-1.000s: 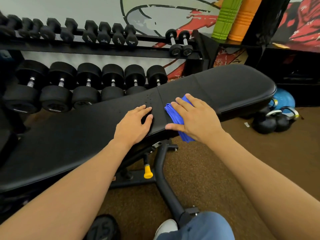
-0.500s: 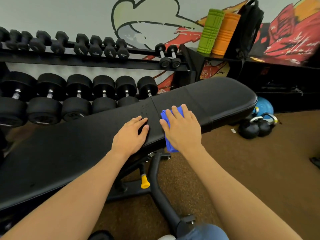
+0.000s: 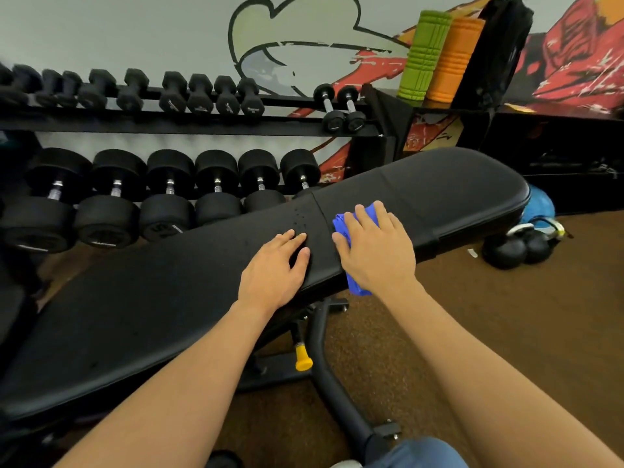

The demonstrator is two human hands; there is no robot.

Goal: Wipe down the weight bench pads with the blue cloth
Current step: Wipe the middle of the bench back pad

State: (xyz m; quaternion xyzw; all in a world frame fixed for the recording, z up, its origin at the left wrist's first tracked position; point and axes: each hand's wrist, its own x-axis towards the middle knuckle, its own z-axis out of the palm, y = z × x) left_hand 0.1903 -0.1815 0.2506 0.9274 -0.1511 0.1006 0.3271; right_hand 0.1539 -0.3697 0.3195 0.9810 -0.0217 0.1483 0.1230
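Blue cloth (image 3: 342, 224) lies flattened under the right hand (image 3: 374, 248) on the pad (image 3: 456, 184).

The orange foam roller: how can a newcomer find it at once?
Follow the dumbbell rack to its right end, where two ribbed rollers stand upright. The orange foam roller is the right one, beside the black bag; its neighbour is green.

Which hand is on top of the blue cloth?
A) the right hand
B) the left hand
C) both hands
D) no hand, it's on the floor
A: the right hand lies flat on the blue cloth, pressing it to the bench pad, while the left hand rests on bare pad beside it.
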